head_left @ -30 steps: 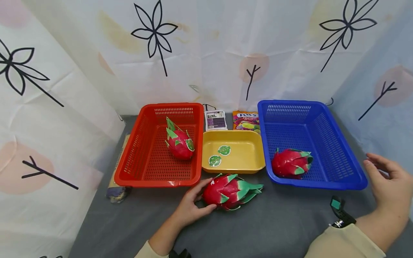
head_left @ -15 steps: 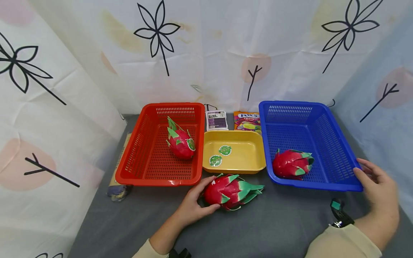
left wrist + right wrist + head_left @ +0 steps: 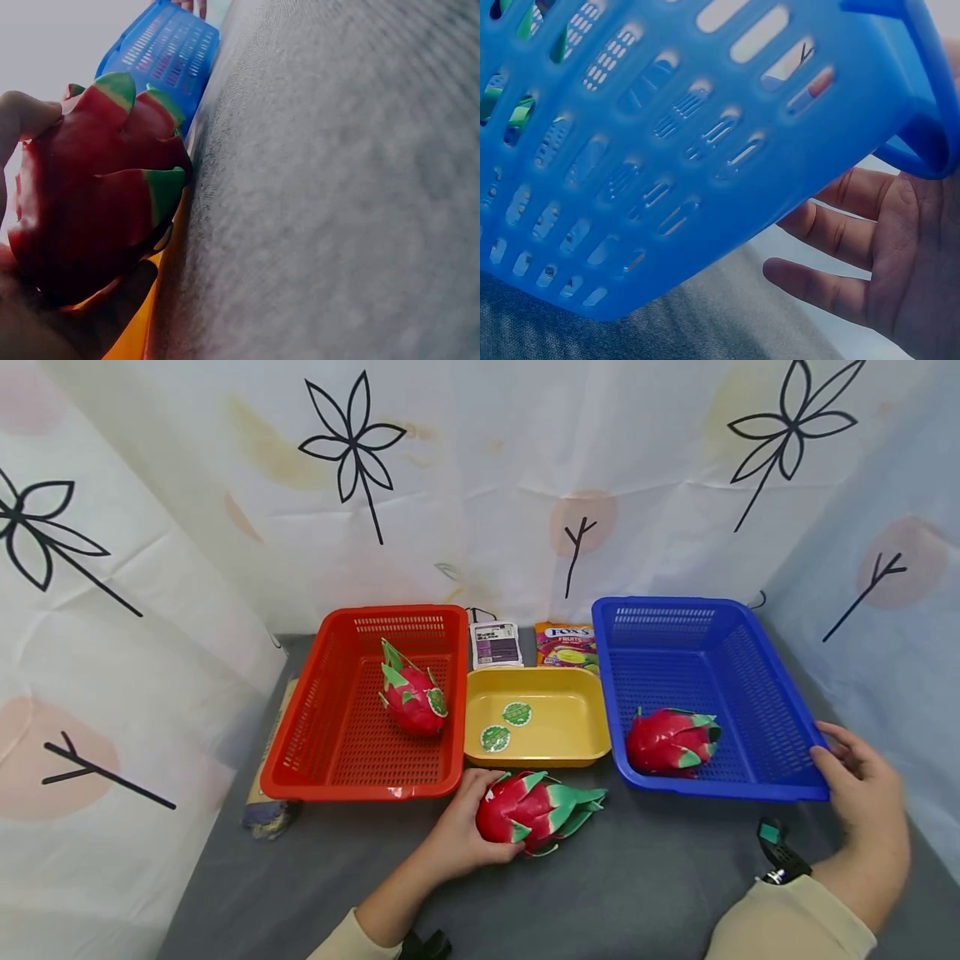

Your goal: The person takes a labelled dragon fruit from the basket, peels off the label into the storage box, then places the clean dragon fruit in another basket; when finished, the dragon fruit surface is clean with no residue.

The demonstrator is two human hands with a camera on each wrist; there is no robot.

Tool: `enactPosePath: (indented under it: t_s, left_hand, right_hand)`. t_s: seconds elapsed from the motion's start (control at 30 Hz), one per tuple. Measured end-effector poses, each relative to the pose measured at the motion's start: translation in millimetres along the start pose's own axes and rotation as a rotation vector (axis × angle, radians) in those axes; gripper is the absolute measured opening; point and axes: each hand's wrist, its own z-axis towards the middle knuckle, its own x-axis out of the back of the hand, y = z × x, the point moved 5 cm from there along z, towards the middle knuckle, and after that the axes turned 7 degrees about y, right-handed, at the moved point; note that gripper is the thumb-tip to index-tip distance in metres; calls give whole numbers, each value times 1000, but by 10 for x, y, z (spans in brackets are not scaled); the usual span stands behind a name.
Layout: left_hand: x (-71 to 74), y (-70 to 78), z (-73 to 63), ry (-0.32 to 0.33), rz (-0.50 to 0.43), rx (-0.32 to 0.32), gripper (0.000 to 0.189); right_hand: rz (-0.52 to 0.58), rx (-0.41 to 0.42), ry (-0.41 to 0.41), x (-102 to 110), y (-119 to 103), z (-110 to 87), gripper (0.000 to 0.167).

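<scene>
White curtains with black flower outlines hang beyond a grey bench. A second ago the right hand stood clear of the blue basket; now its thumb and fingers touch the rim at the near right corner. Those fingers that show in the right wrist view are apart from each other; whether the thumb pinches the rim, I cannot tell. Meanwhile the left hand has wrapped further round the dragon fruit, its thumb reaching farther along the near side, and the fingers are clamped on the blunt end. That fruit has barely moved: lying on its side at the bench, it is plump, glossy and red, with green-tipped scales and a tapering green crown pointing away from the left fingers to the right. Just beyond those fingers sit the yellow tray and, farther left, the red basket.
</scene>
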Motion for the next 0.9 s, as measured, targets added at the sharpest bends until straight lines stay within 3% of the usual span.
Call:
enactPosePath:
  t_s: [0.13, 0.37, 0.63, 0.9]
  left_hand:
    - [31, -6, -43, -9, -34, 2, 87]
    - [92, 147, -123, -29, -149, -89, 84]
    - [88, 523, -143, -145, -251, -196, 82]
    - [92, 965, 29, -240, -367, -309, 85]
  right_hand:
    - [50, -10, -23, -14, 13, 12, 40]
    - [98, -39, -37, -18, 12, 20, 42]
    - [125, -29, -37, -3, 12, 21, 41]
    - [143, -1, -14, -23, -5, 43, 41]
